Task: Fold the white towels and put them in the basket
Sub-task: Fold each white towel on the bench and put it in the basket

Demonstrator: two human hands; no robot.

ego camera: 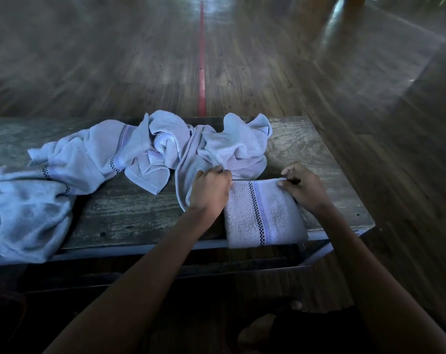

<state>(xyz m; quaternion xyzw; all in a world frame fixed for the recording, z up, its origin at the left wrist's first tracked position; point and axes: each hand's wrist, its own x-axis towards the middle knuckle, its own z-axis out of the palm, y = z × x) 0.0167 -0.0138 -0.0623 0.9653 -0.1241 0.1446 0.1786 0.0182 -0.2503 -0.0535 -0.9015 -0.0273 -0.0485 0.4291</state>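
A folded white towel [264,215] with a dark checked stripe lies at the front right of the wooden table [130,215], its near edge hanging over the rim. My left hand [210,191] pinches its far left corner. My right hand [305,186] pinches its far right corner. Behind the folded towel sits a crumpled white towel [232,146]. More unfolded white towels [89,154] sprawl across the table's middle and left, one [25,213] draping over the front edge. No basket is in view.
The table's right end [319,149] is bare wood. Beyond it runs a dark wooden floor with a red line [202,72] down the middle. My feet [262,330] show below the table's metal frame [165,269].
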